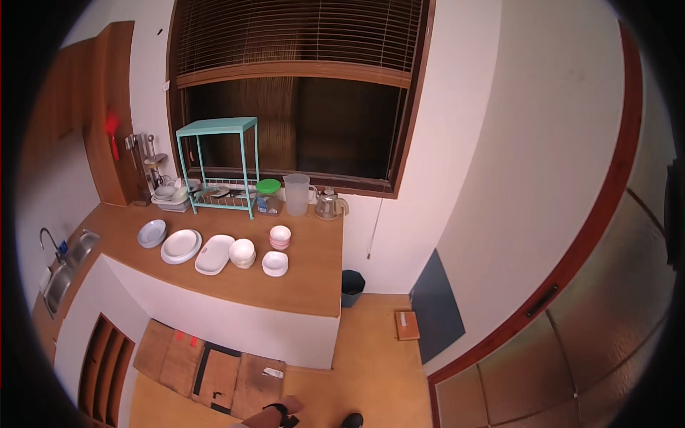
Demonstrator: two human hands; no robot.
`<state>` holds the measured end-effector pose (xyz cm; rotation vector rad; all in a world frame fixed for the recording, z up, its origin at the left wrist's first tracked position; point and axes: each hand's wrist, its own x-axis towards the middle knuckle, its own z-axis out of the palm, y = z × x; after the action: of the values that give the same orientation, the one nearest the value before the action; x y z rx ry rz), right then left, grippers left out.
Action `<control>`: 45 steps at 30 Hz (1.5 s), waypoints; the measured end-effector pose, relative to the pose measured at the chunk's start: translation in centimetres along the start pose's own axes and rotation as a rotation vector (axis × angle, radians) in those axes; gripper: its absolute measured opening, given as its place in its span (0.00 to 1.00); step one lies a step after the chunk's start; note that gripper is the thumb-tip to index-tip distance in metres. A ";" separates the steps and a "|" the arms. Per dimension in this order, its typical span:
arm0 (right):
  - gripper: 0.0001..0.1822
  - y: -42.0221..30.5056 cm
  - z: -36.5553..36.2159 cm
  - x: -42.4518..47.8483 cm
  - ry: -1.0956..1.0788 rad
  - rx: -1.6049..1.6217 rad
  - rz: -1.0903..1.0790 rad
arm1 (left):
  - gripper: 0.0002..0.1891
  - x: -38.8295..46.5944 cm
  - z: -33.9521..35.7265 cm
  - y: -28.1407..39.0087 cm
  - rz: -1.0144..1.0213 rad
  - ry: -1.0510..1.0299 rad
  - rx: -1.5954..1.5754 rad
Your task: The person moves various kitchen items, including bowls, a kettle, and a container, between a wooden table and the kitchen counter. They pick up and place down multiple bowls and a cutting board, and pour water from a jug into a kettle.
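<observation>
My left hand (291,405), with a dark band at its wrist, hangs low at the bottom edge, over the floor beside brown boards. Its fingers are hard to make out. My right hand is out of view. On the wooden counter stand a stack of bluish bowls (152,234), round white plates (180,244), white rectangular plates (214,253) and stacked white bowls (243,252). To their right are stacked bowls with pink bands (280,237) and a squarish white bowl (275,264). No hand touches this dishware.
A turquoise rack (217,127), a green-lidded container (268,196), a plastic pitcher (297,195) and a glass teapot (328,204) line the counter's back. A sink (58,291) is at left. Flattened boards (214,374), a bin (352,289) and a small wooden box (407,326) sit on the floor.
</observation>
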<state>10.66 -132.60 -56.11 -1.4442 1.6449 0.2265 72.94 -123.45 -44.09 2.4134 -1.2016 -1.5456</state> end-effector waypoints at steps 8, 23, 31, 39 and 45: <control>0.14 -19.3 -19.5 25.9 0.147 -0.021 -0.317 | 0.19 -1.0 -4.4 -8.9 -0.501 0.413 -0.545; 0.35 -77.3 -29.1 22.5 -0.013 -0.520 -0.811 | 0.13 11.9 -6.5 -1.7 -0.464 0.691 -1.095; 0.59 -107.7 -17.5 17.7 -0.126 -0.846 -1.724 | 0.12 10.4 -7.5 3.1 -0.628 1.096 -1.525; 0.69 -120.2 -6.9 18.6 -0.307 -1.180 -2.026 | 0.16 8.2 11.2 24.4 -1.124 0.806 -1.903; 0.61 -122.4 -3.2 21.1 -0.494 -1.318 -2.053 | 0.17 12.4 9.8 37.3 -1.185 0.965 -2.106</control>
<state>116.69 -185.92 -19.35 -2.7977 -1.1420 0.3636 46.04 -153.69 -43.10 1.2912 1.5082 -0.3916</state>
